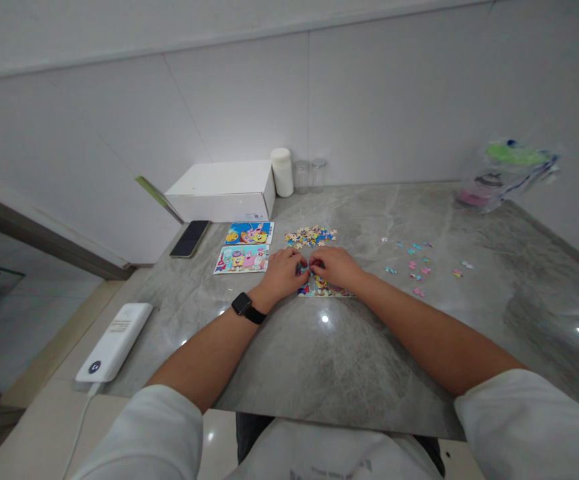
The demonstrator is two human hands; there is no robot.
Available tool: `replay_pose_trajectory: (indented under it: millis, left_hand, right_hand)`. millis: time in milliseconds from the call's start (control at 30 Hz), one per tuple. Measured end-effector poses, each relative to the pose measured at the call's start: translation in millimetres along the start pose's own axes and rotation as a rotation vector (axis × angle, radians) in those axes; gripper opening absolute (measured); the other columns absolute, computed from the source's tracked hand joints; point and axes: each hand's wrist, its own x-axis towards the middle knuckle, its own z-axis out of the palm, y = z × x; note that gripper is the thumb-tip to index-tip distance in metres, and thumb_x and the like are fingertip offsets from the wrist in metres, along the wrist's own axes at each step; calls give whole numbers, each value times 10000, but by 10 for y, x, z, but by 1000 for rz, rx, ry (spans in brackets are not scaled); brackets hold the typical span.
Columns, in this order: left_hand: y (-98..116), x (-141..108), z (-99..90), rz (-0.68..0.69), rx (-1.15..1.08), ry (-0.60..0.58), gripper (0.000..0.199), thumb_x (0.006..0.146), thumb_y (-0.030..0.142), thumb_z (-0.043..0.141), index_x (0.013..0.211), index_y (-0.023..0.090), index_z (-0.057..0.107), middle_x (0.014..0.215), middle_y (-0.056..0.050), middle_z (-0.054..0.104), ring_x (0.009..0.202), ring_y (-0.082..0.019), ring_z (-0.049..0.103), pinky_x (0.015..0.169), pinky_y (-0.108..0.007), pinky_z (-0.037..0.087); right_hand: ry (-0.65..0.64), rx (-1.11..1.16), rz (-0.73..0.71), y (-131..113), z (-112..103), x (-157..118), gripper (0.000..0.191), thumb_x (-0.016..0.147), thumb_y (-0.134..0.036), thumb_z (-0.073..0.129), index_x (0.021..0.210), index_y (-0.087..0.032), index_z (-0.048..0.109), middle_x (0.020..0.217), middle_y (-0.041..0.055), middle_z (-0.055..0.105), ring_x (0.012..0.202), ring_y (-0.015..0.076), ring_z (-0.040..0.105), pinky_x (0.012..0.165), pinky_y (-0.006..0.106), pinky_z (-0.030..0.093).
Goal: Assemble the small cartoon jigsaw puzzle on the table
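Note:
My left hand [284, 272] and my right hand [336, 268] meet over a partly joined jigsaw puzzle [325, 288] on the grey table. The fingers of both hands are bent, with their tips close together at the puzzle's upper part. Whatever lies between the fingertips is too small to make out. Just behind the hands is a pile of loose puzzle pieces [311, 236]. Two colourful cartoon picture cards [243, 259] lie to the left of my left hand, one behind the other. More loose pieces [412, 265] are scattered to the right of my right hand.
A phone [190, 239] and a white power bank [114, 342] with a cable lie at the left. Along the wall stand a white box [222, 190], a white bottle [282, 173] and two clear glasses [318, 176]. A plastic bag [504, 177] sits at the back right.

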Motion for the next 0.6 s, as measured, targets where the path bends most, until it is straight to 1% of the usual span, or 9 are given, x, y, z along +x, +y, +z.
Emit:
replay_pose_trajectory:
  millis: [333, 467, 600]
  left_hand:
    - [-11, 4, 25, -5, 14, -9, 173, 903, 347, 723, 1036, 237, 738, 1106, -80, 659, 1089, -278, 615, 955, -440, 479]
    - [-2, 7, 17, -12, 14, -10, 166, 901, 345, 716, 1028, 239, 737, 1107, -74, 670, 1085, -278, 615, 954, -442, 476]
    - [-2, 11, 4, -18, 0, -30, 160, 907, 320, 690, 1032, 231, 737, 1126, -78, 673, 1090, -276, 616, 958, -444, 478]
  right_hand:
    - [7, 15, -9, 25, 39, 9, 105, 923, -230, 692, 991, -223, 771, 983, 56, 760, 925, 208, 659, 834, 298, 439]
    - [36, 17, -20, 19, 41, 7, 86, 917, -209, 691, 955, -214, 767, 962, 57, 755, 893, 205, 651, 808, 297, 435]
    - [84, 76, -10, 9, 9, 1, 77, 927, -212, 686, 949, -206, 759, 948, 47, 745, 896, 194, 644, 818, 290, 430]
